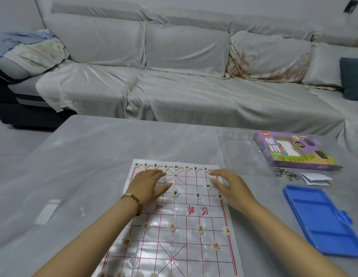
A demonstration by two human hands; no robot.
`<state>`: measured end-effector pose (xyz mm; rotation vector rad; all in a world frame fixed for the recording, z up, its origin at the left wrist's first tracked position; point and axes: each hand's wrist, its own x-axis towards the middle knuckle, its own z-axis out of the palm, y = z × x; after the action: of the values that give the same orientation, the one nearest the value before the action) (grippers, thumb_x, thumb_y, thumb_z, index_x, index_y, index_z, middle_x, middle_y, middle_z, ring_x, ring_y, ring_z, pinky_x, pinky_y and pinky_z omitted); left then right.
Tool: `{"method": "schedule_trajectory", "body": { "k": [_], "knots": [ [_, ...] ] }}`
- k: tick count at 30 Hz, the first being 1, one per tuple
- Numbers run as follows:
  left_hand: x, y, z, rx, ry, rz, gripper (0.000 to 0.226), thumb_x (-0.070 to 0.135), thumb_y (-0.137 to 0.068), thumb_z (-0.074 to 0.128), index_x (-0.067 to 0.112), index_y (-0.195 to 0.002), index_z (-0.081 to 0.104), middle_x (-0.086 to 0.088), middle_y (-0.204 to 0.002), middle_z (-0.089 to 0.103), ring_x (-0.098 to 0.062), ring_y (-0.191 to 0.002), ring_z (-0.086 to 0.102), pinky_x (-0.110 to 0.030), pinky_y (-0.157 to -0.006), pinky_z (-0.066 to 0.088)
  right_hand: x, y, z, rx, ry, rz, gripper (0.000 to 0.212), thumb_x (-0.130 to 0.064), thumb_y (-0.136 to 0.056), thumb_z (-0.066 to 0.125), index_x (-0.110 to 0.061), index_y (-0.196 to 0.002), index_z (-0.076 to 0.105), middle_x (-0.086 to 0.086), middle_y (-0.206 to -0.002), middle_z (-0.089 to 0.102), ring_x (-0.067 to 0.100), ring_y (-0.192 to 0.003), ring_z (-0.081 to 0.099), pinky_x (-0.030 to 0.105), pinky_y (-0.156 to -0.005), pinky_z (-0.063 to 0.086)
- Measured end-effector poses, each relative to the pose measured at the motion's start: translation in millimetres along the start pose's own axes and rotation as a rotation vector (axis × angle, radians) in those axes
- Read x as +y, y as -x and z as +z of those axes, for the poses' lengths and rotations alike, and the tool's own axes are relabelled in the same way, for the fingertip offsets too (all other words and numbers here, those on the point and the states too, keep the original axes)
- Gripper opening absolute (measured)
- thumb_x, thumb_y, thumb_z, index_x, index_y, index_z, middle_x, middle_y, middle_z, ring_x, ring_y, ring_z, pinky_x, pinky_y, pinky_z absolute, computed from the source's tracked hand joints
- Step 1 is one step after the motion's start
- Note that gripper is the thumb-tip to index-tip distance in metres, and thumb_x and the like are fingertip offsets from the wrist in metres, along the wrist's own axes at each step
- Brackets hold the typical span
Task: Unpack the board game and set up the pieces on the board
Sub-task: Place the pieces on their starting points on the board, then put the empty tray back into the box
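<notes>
Lying palm-down on the far left part of the board point(175, 218), the left grip point(152, 184) is wide, fingers straight and holding nothing; a bead bracelet point(134, 200) circles its wrist. The right grip point(228, 186) is also wide and holds nothing, fingers spread over the far right edge of the board; whether it touches the sheet cannot be told. Between the two, black-marked pieces point(175, 193) stand on the far half, with more in a row along the far edge. Red-marked pieces point(172, 227) stand on the near half. The board lies flat on the grey tabletop point(84, 156). To the right are a blue tray point(324, 220), a folded white paper point(316, 178), metal rings point(287, 174), a purple box point(294, 150) and a clear plastic insert point(240, 152). A covered sofa point(184, 76) stands beyond.
</notes>
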<state>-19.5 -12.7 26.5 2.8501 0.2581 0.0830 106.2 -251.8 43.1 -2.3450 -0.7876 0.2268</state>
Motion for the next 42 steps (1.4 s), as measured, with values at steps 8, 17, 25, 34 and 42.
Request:
{"method": "schedule_trajectory", "body": {
  "k": [8, 17, 25, 34, 42],
  "knots": [
    [18.9, 64.8, 17.8, -0.103, -0.053, -0.028, 0.137, 0.083, -0.041, -0.037, 0.026, -0.141, 0.038, 0.01, -0.15, 0.032, -0.01, -0.143, 0.015, -0.031, -0.116, 0.002, 0.1, 75.9, 23.6, -0.305, 0.264, -0.051, 0.053, -0.05, -0.097, 0.021, -0.032, -0.146, 0.027, -0.017, -0.154, 0.021, 0.001, -0.142, 0.015, 0.024, -0.115, 0.001],
    [29.7, 79.9, 17.9, -0.229, -0.183, -0.008, 0.141, 0.078, -0.035, -0.044, 0.027, -0.144, 0.029, 0.011, -0.154, 0.022, -0.016, -0.146, 0.0, -0.038, -0.114, -0.014, -5.6, 76.8, 36.4, -0.455, 0.418, -0.1, 0.058, -0.053, -0.097, 0.008, -0.029, -0.15, 0.015, -0.013, -0.158, 0.006, 0.003, -0.145, 0.002, 0.031, -0.114, -0.015],
    [18.7, 70.7, 22.7, -0.232, -0.205, -0.083, 0.144, 0.078, -0.031, -0.045, 0.026, -0.148, 0.021, 0.008, -0.156, 0.015, -0.018, -0.146, -0.006, -0.041, -0.114, -0.014, -4.6, 64.9, 48.2, -0.463, 0.438, -0.096, 0.061, -0.053, -0.096, 0.006, -0.028, -0.151, 0.006, -0.013, -0.158, -0.001, 0.003, -0.145, -0.004, 0.031, -0.111, -0.02],
    [15.5, 63.7, 21.6, -0.18, -0.138, -0.145, 0.14, 0.08, -0.032, -0.043, 0.026, -0.128, 0.044, 0.008, -0.151, 0.03, -0.017, -0.146, 0.002, -0.042, -0.117, -0.009, -0.6, 56.1, 56.1, -0.344, 0.347, -0.129, 0.059, -0.054, -0.096, 0.009, -0.032, -0.15, 0.013, -0.015, -0.158, 0.005, 0.001, -0.145, 0.001, 0.03, -0.113, -0.017],
    [84.7, 65.5, 2.1, -0.045, -0.005, -0.09, 0.09, 0.074, -0.081, -0.003, 0.022, -0.136, 0.045, 0.004, -0.141, 0.047, -0.014, -0.132, 0.038, -0.033, -0.111, 0.026, 22.0, 106.7, -18.8, -0.086, 0.101, 0.044, 0.048, -0.049, -0.096, 0.036, -0.036, -0.142, 0.034, -0.013, -0.155, 0.023, 0.012, -0.143, 0.021, 0.033, -0.117, 0.015]
  ]
}}
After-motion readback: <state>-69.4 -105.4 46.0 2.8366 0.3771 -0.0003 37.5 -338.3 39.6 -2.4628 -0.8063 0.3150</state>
